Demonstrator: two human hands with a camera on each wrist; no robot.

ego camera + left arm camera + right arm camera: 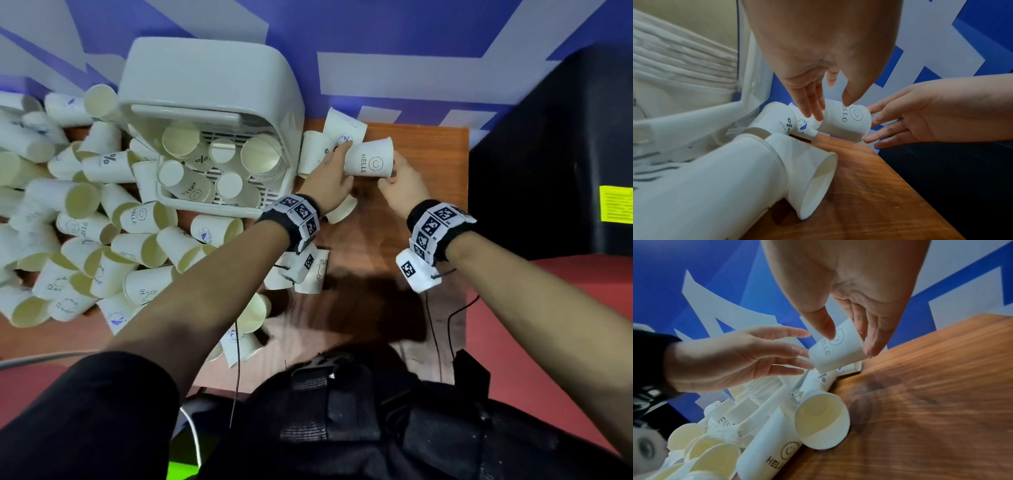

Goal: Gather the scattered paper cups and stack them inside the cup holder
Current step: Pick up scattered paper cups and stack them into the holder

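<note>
1. The step in hand is the gathering of one cup: a white HELLO cup is in the air above the far part of the bench, just right of the cup holder
2. The right hand pinches this cup between thumb and fingers near its rim, as the right wrist view shows
3. The left hand is at the other end of the cup, with fingers nearly straight and spread; they touch or almost touch the bottom, and I cannot tell if they grip it
4. The holder lies at the far edge of the bench and already has several cups inside; many loose cups cover the left side
5. I judge the task is far from finished
6. The next move probably calls for a firm hold by one hand, then nesting the cup into another one or carrying it to the holder, without crushing the thin paper
</note>
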